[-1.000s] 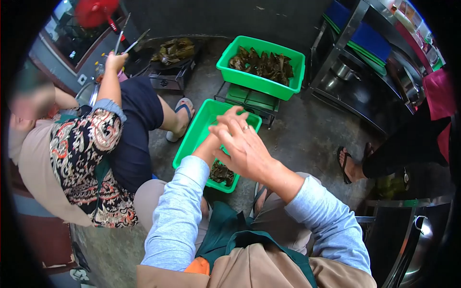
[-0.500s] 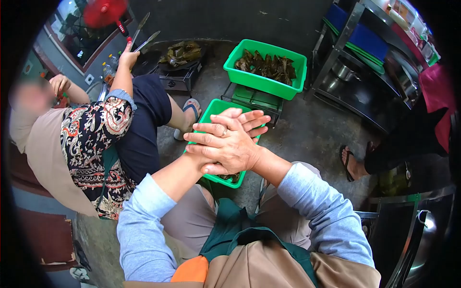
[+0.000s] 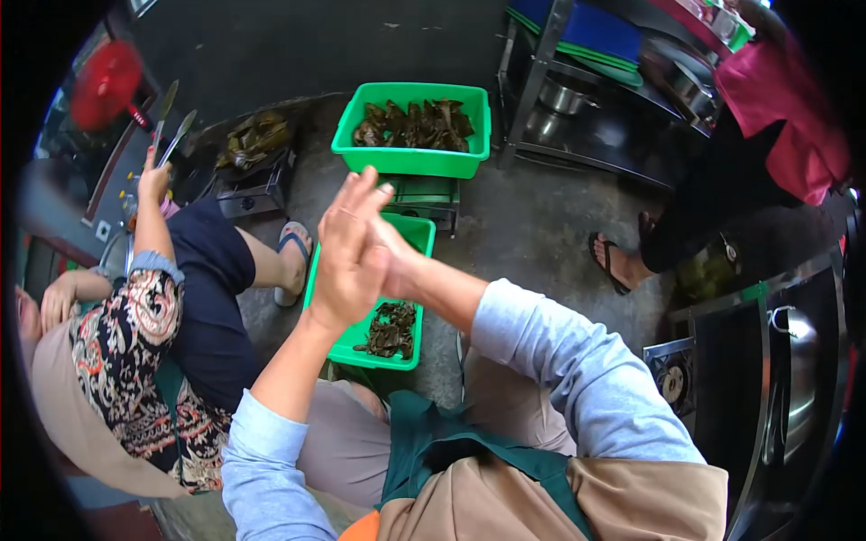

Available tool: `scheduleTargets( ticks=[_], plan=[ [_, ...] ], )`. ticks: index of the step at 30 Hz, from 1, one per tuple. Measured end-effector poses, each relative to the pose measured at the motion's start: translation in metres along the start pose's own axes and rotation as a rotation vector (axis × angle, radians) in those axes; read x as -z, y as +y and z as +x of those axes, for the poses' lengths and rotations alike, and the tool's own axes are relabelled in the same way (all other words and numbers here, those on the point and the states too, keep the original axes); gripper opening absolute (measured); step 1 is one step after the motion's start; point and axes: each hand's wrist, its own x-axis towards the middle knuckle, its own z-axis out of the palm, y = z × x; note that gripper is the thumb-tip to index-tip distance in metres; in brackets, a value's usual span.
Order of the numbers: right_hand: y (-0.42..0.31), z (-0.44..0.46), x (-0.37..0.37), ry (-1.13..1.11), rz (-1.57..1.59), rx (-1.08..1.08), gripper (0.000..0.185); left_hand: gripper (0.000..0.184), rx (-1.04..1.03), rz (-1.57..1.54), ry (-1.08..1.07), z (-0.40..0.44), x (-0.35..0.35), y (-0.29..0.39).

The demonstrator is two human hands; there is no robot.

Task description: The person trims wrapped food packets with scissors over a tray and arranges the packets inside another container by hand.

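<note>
My left hand (image 3: 345, 261) and my right hand (image 3: 399, 260) are pressed palm to palm in front of me, fingers stretched out and pointing away. The left hand covers part of the right, and I see nothing held between them. Below them stands a green basin (image 3: 425, 261) on the floor, with a small heap of dark leaf scraps (image 3: 390, 332) at its near end. Farther off, a second green basin (image 3: 410, 162) holds a row of dark leaf-wrapped parcels (image 3: 419, 124).
At left a seated person (image 3: 144, 352) grips metal tongs (image 3: 171, 131) near a red fan (image 3: 106, 86). A stove (image 3: 253, 194) bears leafy bundles (image 3: 253, 140). Right are a metal shelf (image 3: 595, 144), another person's sandalled foot (image 3: 618, 261) and a burner (image 3: 669, 379).
My hands have gone from right laid across left to palms together with fingers upward. The view has turned right, so the basins appear farther left and the leaf scraps show more.
</note>
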Motion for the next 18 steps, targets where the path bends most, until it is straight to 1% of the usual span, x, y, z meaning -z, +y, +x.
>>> scheduleTargets(
  ticks=[1,3,4,5,8,9,10,11,12,14,15,16,18],
  plan=[
    [0.012,0.020,0.003,-0.155,0.198,0.011,0.076,0.061,-0.025,0.117,-0.084,-0.002,-0.013,-0.012],
    [0.023,0.039,0.020,-0.195,0.373,0.010,0.077,0.060,-0.009,0.178,-0.077,-0.002,-0.019,-0.029],
    [-0.003,0.016,0.003,-0.077,0.359,0.004,0.079,0.060,-0.005,0.209,-0.081,0.000,-0.021,-0.035],
    [-0.019,0.003,-0.007,0.040,0.345,-0.004,0.081,0.060,0.098,0.290,-0.109,-0.002,-0.024,-0.046],
    [-0.027,0.013,0.009,-0.088,0.269,0.179,0.085,0.060,0.382,0.300,0.096,-0.016,-0.041,-0.098],
    [-0.034,0.005,-0.005,0.125,0.054,0.280,0.087,0.057,0.599,0.207,0.063,-0.030,-0.048,-0.129],
    [-0.027,0.010,-0.006,0.105,-0.112,0.480,0.081,0.057,0.687,-0.211,0.051,-0.031,-0.053,-0.131],
    [-0.022,0.013,-0.003,0.030,-0.427,0.693,0.077,0.058,0.762,-0.630,0.038,-0.033,-0.056,-0.133],
    [-0.017,0.017,0.000,-0.049,-0.749,0.896,0.074,0.065,0.858,-0.923,-0.009,-0.030,-0.052,-0.114],
    [0.003,0.019,-0.003,-0.064,-1.091,0.982,0.066,0.081,1.151,-1.464,-0.048,-0.021,-0.042,-0.075],
    [0.006,0.012,-0.006,-0.003,-1.233,1.037,0.057,0.078,1.036,-1.615,-0.129,-0.019,-0.040,-0.070],
    [0.006,0.015,-0.002,-0.024,-1.251,1.021,0.054,0.075,0.909,-1.760,-0.210,-0.016,-0.039,-0.066],
    [-0.004,0.026,0.007,-0.079,-1.296,1.000,0.049,0.072,0.947,-1.735,-0.041,-0.002,-0.036,-0.050]
  ],
)
